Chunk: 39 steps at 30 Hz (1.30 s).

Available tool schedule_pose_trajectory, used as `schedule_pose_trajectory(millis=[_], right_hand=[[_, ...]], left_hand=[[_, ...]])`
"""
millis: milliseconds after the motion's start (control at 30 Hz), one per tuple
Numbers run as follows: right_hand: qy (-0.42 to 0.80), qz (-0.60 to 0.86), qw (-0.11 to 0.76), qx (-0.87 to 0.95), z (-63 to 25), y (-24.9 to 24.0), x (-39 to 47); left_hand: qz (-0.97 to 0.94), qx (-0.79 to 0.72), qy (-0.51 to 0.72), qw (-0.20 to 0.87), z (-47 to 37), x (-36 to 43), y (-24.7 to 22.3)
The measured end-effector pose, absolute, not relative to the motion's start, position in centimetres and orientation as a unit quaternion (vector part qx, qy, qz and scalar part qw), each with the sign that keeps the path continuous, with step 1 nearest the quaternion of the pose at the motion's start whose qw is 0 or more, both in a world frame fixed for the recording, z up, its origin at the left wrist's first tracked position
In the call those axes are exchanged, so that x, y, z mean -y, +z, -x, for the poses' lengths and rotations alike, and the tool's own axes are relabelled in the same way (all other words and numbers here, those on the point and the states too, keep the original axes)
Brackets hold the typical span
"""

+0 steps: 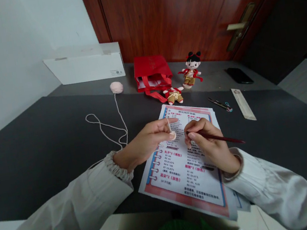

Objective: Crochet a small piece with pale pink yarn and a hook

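Observation:
My left hand pinches a small pale pink crochet piece between thumb and fingers, with yarn running up over the index finger. In my right hand is a crochet hook with a dark red handle, gripped like a pen; its thin tip points left toward the piece. From the left sleeve the yarn loops across the dark table to a pale pink ball of yarn. Beneath both hands lie printed pattern sheets with a pink and blue border.
Behind the sheets are a small headless crocheted doll body, a red gift bag and a finished doll. Small scissors, a white packet and a black phone lie right. A white box stands back left.

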State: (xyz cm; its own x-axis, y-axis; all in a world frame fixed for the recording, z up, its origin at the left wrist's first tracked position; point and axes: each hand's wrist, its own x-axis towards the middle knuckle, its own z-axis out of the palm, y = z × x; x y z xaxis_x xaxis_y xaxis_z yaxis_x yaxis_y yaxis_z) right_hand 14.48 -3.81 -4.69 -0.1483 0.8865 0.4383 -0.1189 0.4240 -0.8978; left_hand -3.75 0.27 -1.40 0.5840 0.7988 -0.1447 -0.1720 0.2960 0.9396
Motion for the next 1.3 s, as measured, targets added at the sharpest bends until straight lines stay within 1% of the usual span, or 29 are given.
schedule_pose_trajectory(millis=[100, 233, 633, 833, 1067, 1167, 1300], right_hand=[[0.486, 0.302, 0.576, 0.583, -14.7, -4.2, 3.7], [0.521, 0.308, 0.557, 0.569, -15.1, -3.7, 3.5], [0.540, 0.277, 0.493, 0.623, -16.8, -3.1, 3.0], [0.577, 0.252, 0.470, 0.619, -16.8, -2.8, 3.0], [0.542, 0.247, 0.491, 0.636, -16.8, -2.6, 3.2], [0.528, 0.254, 0.486, 0.648, -16.8, -2.4, 3.3], [0.562, 0.242, 0.477, 0.631, -16.8, -2.2, 3.1]], left_hand=[[-0.559, -0.313, 0.308, 0.704, 4.3, -0.7, -1.2], [-0.589, -0.310, 0.278, 0.693, 4.5, -0.7, -0.7], [-0.561, -0.252, 0.175, 0.769, 5.3, -1.3, -0.8], [-0.546, -0.230, 0.142, 0.793, 5.3, -1.3, -0.8], [-0.538, -0.217, 0.125, 0.805, 5.3, -1.7, -0.7], [-0.532, -0.212, 0.128, 0.810, 5.3, -1.8, -0.8], [-0.542, -0.214, 0.129, 0.802, 5.3, -1.8, -0.7]])
